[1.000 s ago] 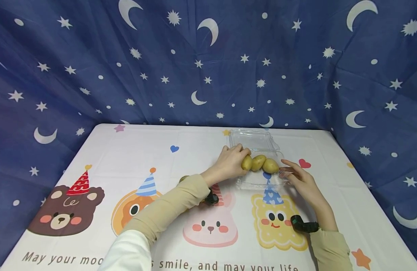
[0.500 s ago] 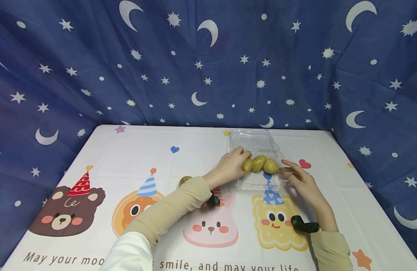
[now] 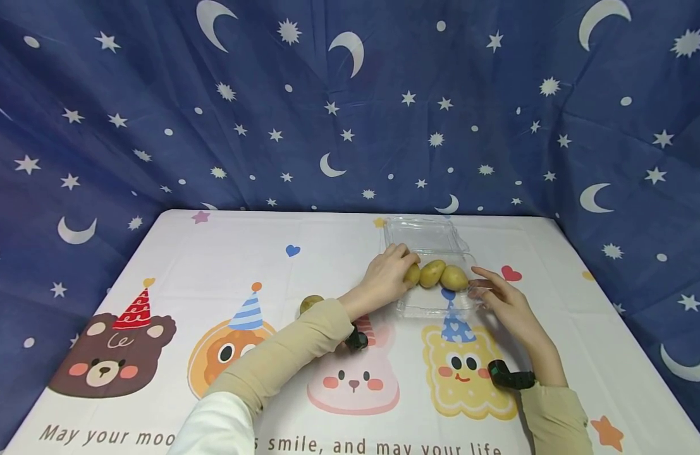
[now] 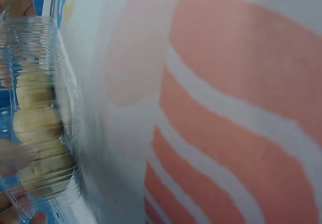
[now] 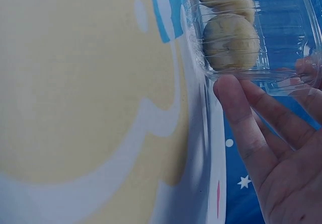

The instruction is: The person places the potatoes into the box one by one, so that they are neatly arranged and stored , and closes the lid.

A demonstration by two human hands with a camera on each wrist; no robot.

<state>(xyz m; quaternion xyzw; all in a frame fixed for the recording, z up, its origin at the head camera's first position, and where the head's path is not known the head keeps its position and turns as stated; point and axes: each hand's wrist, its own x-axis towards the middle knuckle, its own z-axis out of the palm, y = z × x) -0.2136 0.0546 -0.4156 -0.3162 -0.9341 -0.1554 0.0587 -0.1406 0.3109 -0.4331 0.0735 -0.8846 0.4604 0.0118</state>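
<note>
You have your left hand [image 3: 386, 273] curled over the left potato [image 3: 411, 276], its fingers holding it at the left of a row of three in the base of a clear plastic box [image 3: 420, 308]. Beside it, also in the base, lie the middle potato [image 3: 432, 273] and right potato [image 3: 454, 278]. The lid [image 3: 422, 234] lies folded back at the far side. Your right hand [image 3: 506, 302] has loosely spread fingers, touching the box's right end. A fourth potato [image 3: 311, 303] sits on the table [image 3: 236, 253], partly behind your left forearm.

Best, I judge: let the potato rest fully before loosening your left fingers; brace lightly with the right, since thin plastic may flex.
</note>
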